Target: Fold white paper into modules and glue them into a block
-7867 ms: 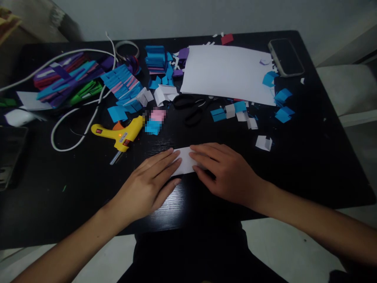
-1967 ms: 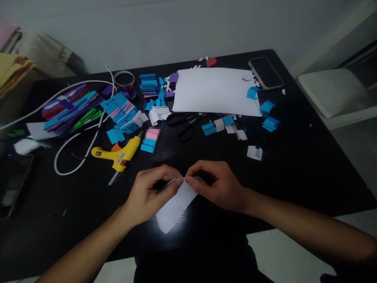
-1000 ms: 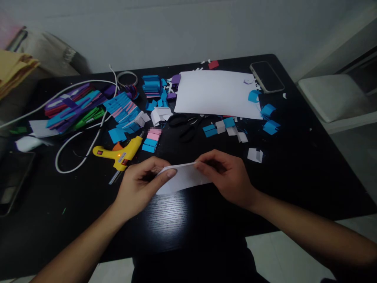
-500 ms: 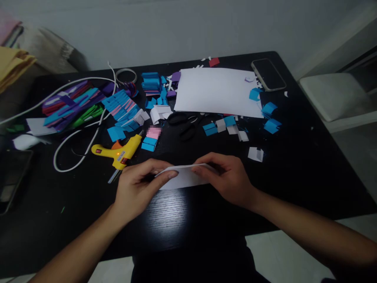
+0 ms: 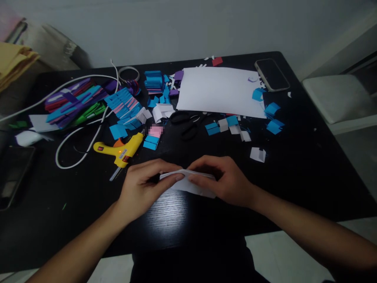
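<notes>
Between my two hands is a folded white sheet of paper (image 5: pixel 196 186), its upper edge bent into a slight peak near the middle. My left hand (image 5: pixel 147 182) pinches the left part of that edge, thumb on the near face and fingers behind. On the other side my right hand (image 5: pixel 226 179) pinches the edge the same way, its thumb close to the left one. The paper's lower edge hangs just over the black table; whether it touches I cannot tell. Left of my left hand lies a yellow glue gun (image 5: pixel 125 151) with a lit orange light.
Black scissors (image 5: pixel 190 125) lie beyond my hands, with a stack of white paper (image 5: pixel 220 90) behind. Small folded blue papers (image 5: pixel 275 126) and white ones are scattered around. A white cable (image 5: pixel 85 157) loops at left. Phones (image 5: pixel 272 74) rest at far right and left (image 5: pixel 14 177).
The white paper's top edge has gone from nearly flat to peaked, and its right side tilts downward. My thumbs have come nearer each other. The whole view has shifted slightly.
</notes>
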